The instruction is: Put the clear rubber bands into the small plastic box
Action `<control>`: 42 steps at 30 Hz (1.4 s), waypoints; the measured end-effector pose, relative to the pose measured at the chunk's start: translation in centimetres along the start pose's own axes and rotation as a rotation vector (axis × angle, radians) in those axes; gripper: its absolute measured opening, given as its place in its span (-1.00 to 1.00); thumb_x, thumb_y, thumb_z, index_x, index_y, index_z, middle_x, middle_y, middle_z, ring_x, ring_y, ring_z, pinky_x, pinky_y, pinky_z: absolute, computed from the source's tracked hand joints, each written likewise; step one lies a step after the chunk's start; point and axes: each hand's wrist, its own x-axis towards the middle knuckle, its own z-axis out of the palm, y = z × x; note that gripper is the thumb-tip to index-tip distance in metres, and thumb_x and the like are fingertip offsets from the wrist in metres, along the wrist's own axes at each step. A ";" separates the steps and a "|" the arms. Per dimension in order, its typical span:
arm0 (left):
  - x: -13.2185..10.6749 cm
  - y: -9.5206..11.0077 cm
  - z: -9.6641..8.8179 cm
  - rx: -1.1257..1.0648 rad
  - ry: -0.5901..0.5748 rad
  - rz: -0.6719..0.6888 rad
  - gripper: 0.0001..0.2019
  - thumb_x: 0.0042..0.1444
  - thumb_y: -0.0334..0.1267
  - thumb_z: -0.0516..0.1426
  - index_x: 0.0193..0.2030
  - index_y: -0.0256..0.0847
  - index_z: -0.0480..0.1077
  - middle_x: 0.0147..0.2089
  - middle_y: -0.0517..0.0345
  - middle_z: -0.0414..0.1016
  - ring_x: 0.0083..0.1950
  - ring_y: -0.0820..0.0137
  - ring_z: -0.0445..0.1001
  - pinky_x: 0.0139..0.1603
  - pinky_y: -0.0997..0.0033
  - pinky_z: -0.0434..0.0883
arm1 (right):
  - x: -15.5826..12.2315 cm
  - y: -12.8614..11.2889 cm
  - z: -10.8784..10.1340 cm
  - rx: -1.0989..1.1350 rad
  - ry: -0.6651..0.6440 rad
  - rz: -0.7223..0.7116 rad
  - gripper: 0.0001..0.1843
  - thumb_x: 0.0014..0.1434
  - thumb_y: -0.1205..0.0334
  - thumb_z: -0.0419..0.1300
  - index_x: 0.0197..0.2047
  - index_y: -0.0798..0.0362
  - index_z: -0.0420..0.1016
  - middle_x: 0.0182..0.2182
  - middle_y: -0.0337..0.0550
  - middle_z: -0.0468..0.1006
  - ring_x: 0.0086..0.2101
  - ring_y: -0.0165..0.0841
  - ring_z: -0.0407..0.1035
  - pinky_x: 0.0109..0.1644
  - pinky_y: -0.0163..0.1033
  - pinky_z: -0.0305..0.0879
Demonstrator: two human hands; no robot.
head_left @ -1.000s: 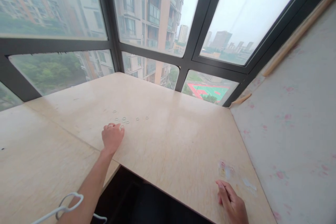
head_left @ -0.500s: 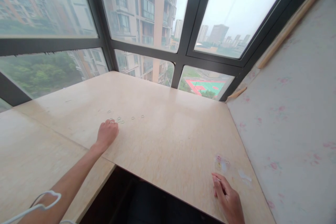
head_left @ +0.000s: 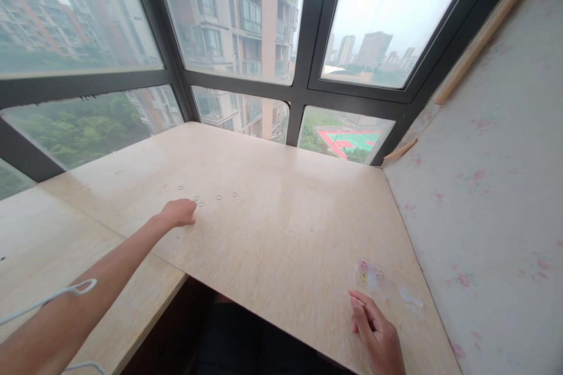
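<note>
At the left-centre of the table, my left hand (head_left: 180, 212) rests with its fingers curled under and partly hidden. Its fingertips touch or nearly touch several small thin rings (head_left: 202, 204) lying loosely on the tabletop. Nearer the front right, my right hand (head_left: 377, 333) is closed, the thumb pressed against the bent forefinger. A tiny pale bit shows at that pinch, too small to name. Just beyond my right hand lies a clear plastic packet (head_left: 372, 274) with small pink and yellow pieces in it.
A whitish scrap (head_left: 410, 297) lies by the packet. The pale tabletop (head_left: 272, 234) meets dark-framed windows at the back and a flowered wall (head_left: 492, 205) on the right. A white cord (head_left: 48, 299) crosses my left forearm. The table's front edge drops to a dark gap.
My left hand has turned, its back now sideways and its fingers pointing right toward the rings. My right hand keeps its pinch. The whole view has shifted slightly.
</note>
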 end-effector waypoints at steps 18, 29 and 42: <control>-3.1 22.3 3.6 -1.369 -0.220 0.307 -0.81 -0.06 -0.20 0.16 -0.32 -0.25 0.36 -0.44 0.13 0.50 -0.56 0.55 0.31 -0.53 0.51 0.26 | 0.2 -1.1 0.0 0.213 0.004 0.045 -0.55 0.23 -0.09 0.05 -0.11 0.11 0.49 -0.68 -0.32 0.35 -0.64 -0.40 0.29 -0.56 -0.35 0.22; -7.2 35.7 7.5 -1.172 -0.273 0.629 -0.86 0.04 -0.24 0.20 -0.31 -0.23 0.56 -0.38 0.09 0.60 -0.42 0.41 0.49 -0.36 0.42 0.42 | 0.3 -1.6 -0.3 0.243 -0.017 0.054 -0.59 0.28 -0.03 0.02 -0.11 0.12 0.49 -0.67 -0.31 0.35 -0.61 -0.37 0.31 -0.48 -0.33 0.24; -8.8 36.8 9.1 -0.866 -0.155 0.863 -0.86 0.11 -0.38 0.17 -0.26 -0.17 0.58 -0.29 0.11 0.57 -0.32 0.44 0.46 -0.24 0.46 0.38 | 0.7 -1.6 -0.1 0.265 0.016 0.035 -0.64 0.27 0.07 0.04 -0.11 0.12 0.54 -0.66 -0.29 0.39 -0.62 -0.38 0.33 -0.52 -0.35 0.24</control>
